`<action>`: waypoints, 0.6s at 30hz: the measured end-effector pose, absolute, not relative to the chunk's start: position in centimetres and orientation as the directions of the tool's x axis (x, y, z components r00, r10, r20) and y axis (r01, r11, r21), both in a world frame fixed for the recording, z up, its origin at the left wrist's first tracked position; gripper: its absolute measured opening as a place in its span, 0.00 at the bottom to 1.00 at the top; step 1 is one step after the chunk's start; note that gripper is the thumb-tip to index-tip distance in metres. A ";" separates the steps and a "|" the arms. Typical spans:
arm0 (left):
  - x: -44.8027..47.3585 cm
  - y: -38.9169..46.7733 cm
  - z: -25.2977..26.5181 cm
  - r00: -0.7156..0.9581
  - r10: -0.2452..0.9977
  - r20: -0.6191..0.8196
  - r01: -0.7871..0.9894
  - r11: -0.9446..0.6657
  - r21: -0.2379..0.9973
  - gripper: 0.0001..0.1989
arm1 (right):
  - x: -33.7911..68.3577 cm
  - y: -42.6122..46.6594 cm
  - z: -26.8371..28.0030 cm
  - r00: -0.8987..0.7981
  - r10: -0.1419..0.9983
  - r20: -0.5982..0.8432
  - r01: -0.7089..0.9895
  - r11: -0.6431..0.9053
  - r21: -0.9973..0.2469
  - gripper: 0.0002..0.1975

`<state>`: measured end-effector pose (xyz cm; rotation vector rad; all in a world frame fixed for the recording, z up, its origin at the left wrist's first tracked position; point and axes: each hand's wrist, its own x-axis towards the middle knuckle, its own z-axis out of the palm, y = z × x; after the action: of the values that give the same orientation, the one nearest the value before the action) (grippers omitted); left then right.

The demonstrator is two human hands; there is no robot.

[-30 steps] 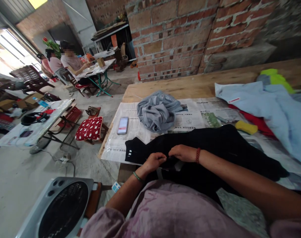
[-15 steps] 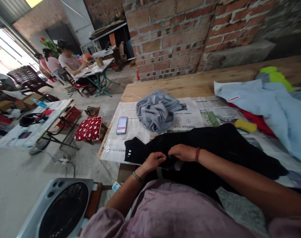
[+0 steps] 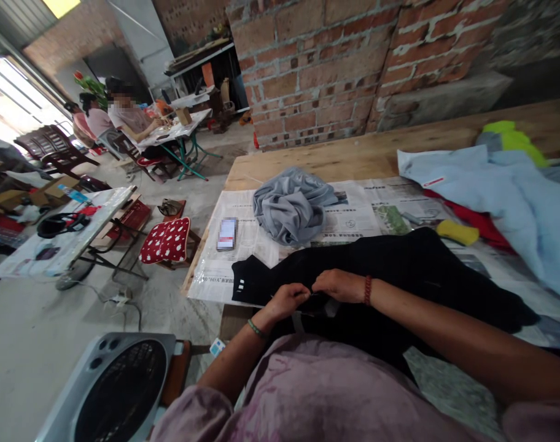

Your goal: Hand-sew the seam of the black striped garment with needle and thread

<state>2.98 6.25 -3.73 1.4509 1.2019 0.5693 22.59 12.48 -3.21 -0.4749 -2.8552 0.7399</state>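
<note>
- The left hand (image 3: 287,301), wearing a green bracelet, has thumb and finger pinched together, closed, as far as I can judge, on a bit of the black garment (image 3: 376,264).
- The right hand (image 3: 339,286), with the red beads at its wrist, meets it almost tip to tip; its fingers are curled in and look clamped on the same cloth (whether they also grip something thin, I cannot tell from here).
- The black garment lies along the near edge of the table (image 3: 266,164); one end, with small white marks, sits near the near-left corner, and some dark cloth drops over the near edge towards the person.
- Hardly anything has changed over the last second: the hands have kept to the same spot, and the garment has not slid along the table. The whole view has only shifted a touch (a small turn of the head, I'd say).
- So, to my eye, the close fingerwork is staying on one small patch of cloth.
- Past the garment, a grey cloth (image 3: 291,205) is bunched up nearer the far edge, and a phone (image 3: 227,233) lies by the left edge.
- Towards the right end are a yellow sponge (image 3: 457,232) and a pale blue garment (image 3: 473,175), partly over something red (image 3: 485,224).
</note>
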 end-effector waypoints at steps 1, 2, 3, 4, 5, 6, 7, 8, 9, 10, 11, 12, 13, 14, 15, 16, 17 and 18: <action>2.9 6.2 -3.8 0.369 0.892 -0.262 0.353 0.127 0.927 0.11 | 22.6 12.4 -3.3 -0.939 0.337 0.067 0.265 0.836 -0.481 0.13; 2.9 6.2 -3.8 0.371 0.892 -0.257 0.349 0.123 0.929 0.11 | 22.6 12.3 -3.3 -0.941 0.333 0.065 0.266 0.844 -0.466 0.13; 2.9 6.2 -3.8 0.373 0.892 -0.254 0.347 0.120 0.930 0.11 | 22.6 12.2 -3.3 -0.943 0.327 0.062 0.266 0.852 -0.451 0.13; 2.8 6.2 -3.9 0.376 0.891 -0.253 0.346 0.118 0.931 0.11 | 22.6 12.1 -3.4 -0.944 0.323 0.061 0.266 0.859 -0.437 0.13; 2.8 6.2 -3.9 0.381 0.889 -0.253 0.347 0.116 0.931 0.11 | 22.6 12.0 -3.4 -0.946 0.318 0.062 0.264 0.867 -0.423 0.13; 2.8 6.1 -3.9 0.386 0.888 -0.252 0.349 0.112 0.931 0.11 | 22.6 11.9 -3.4 -0.948 0.313 0.064 0.261 0.874 -0.410 0.12; 2.8 6.1 -3.9 0.391 0.886 -0.248 0.350 0.106 0.931 0.11 | 22.5 11.8 -3.3 -0.950 0.306 0.068 0.256 0.882 -0.397 0.12; 2.8 6.1 -3.9 0.397 0.885 -0.243 0.350 0.099 0.932 0.10 | 22.5 11.7 -3.3 -0.951 0.299 0.072 0.250 0.889 -0.384 0.12; 2.8 6.0 -3.9 0.402 0.885 -0.235 0.350 0.088 0.933 0.10 | 22.5 11.7 -3.2 -0.953 0.293 0.077 0.245 0.895 -0.374 0.11; 2.8 5.9 -3.9 0.404 0.887 -0.224 0.351 0.075 0.933 0.10 | 22.5 11.6 -3.1 -0.955 0.285 0.081 0.238 0.900 -0.366 0.11; 2.9 5.9 -3.8 0.403 0.890 -0.213 0.353 0.063 0.934 0.10 | 22.4 11.6 -3.0 -0.958 0.276 0.083 0.229 0.904 -0.362 0.11; 2.9 5.8 -3.8 0.400 0.893 -0.205 0.355 0.056 0.933 0.10 | 22.4 11.6 -3.0 -0.959 0.269 0.084 0.223 0.906 -0.360 0.10; 2.9 5.8 -3.8 0.395 0.896 -0.203 0.356 0.055 0.933 0.10 | 22.4 11.6 -2.9 -0.962 0.261 0.084 0.215 0.908 -0.359 0.10; 2.9 5.7 -3.8 0.390 0.898 -0.205 0.357 0.058 0.932 0.11 | 22.3 11.6 -2.9 -0.963 0.255 0.086 0.209 0.910 -0.357 0.10; 2.9 5.7 -3.9 0.385 0.899 -0.208 0.358 0.063 0.932 0.11 | 22.3 11.7 -2.9 -0.964 0.250 0.088 0.204 0.912 -0.356 0.11; 2.9 5.6 -3.9 0.383 0.899 -0.212 0.357 0.068 0.932 0.12 | 22.3 11.7 -2.9 -0.965 0.245 0.090 0.199 0.914 -0.354 0.11; 2.8 5.6 -3.9 0.382 0.899 -0.215 0.355 0.072 0.932 0.12 | 22.2 11.8 -2.9 -0.966 0.241 0.094 0.194 0.915 -0.354 0.11; 2.8 5.6 -3.9 0.378 0.901 -0.214 0.354 0.073 0.933 0.12 | 22.2 11.8 -3.0 -0.965 0.240 0.101 0.190 0.915 -0.356 0.12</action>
<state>2.80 5.56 -3.93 1.5025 1.1808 0.6039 22.16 11.83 -2.95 -0.3312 -2.9336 0.5247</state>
